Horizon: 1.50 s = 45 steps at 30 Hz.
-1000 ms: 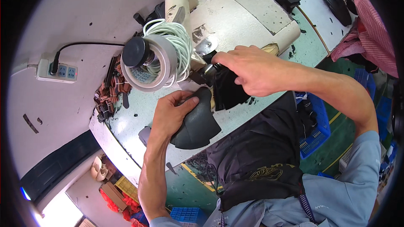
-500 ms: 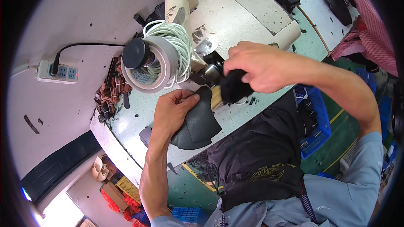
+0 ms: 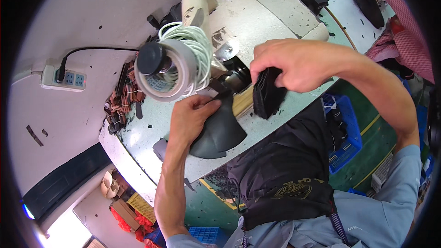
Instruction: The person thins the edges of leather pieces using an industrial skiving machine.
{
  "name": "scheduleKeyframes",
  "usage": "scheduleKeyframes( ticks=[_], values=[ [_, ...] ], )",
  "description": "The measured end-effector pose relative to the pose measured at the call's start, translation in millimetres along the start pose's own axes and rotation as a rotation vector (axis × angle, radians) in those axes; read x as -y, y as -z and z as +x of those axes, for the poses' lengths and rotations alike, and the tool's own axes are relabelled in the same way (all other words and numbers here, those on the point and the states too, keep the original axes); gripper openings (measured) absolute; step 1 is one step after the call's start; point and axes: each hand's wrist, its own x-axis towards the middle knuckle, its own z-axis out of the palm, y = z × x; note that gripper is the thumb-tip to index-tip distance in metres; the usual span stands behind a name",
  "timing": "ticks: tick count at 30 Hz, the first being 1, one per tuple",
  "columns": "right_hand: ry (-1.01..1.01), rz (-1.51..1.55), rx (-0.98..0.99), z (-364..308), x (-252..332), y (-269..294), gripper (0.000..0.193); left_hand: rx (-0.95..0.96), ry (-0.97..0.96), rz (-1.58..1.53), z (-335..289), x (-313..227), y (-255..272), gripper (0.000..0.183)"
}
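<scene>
My left hand point(image 3: 195, 117) pinches the upper end of some flat, dark grey sheet pieces point(image 3: 218, 131), which overlap like a small fan over the white table. Their upper tip reaches the metal working parts point(image 3: 235, 73) of a cream-coloured machine point(image 3: 257, 18). To the right, my right hand point(image 3: 298, 66) grips a stack of thin black pieces point(image 3: 268, 94), its layered edges showing. A yellowish strip point(image 3: 243, 102) lies between the grey pieces and the black stack.
A pale cord coil point(image 3: 197, 50) sits around a round holder with a black knob point(image 3: 151, 58), left of the machine. Bundled brown strips point(image 3: 124, 98) lie beyond. A power strip point(image 3: 63, 79) is on the wall. A blue crate point(image 3: 347, 131) stands below the table's right edge.
My right hand has shifted slightly right, and the black stack has turned to show its layers. The grey pieces under my left hand have swung up and right, overlapping more closely.
</scene>
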Motion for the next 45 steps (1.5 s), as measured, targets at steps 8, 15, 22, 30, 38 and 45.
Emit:
scheduleKeyframes(
  ticks=[8,15,22,30,38,45],
  values=[
    [-0.227,-0.011,-0.033,4.5,12.9,-25.2,0.038,0.055,-0.11,-0.202,-8.7,2.8,-6.9,0.018],
    [-0.105,0.104,0.189,-8.9,7.2,8.9,0.042,-0.11,-0.089,-0.202,-7.0,0.9,-14.4,0.018],
    [-0.093,0.04,-0.082,-13.1,-1.0,-34.6,0.036,-0.128,-0.088,-0.322,-36.3,27.5,-42.3,0.028],
    [0.064,0.415,-0.161,-51.7,42.7,-111.6,0.05,-0.033,-0.333,-0.391,-106.3,34.1,-106.6,0.063],
    [-0.04,0.579,-0.458,-54.3,49.0,-205.9,0.054,-0.303,-0.064,-1.193,-130.7,45.2,-132.0,0.052],
    [0.059,0.65,0.387,-88.7,34.5,-176.7,0.058,0.114,-0.54,0.023,-161.0,57.8,-74.1,0.044]
  ],
)
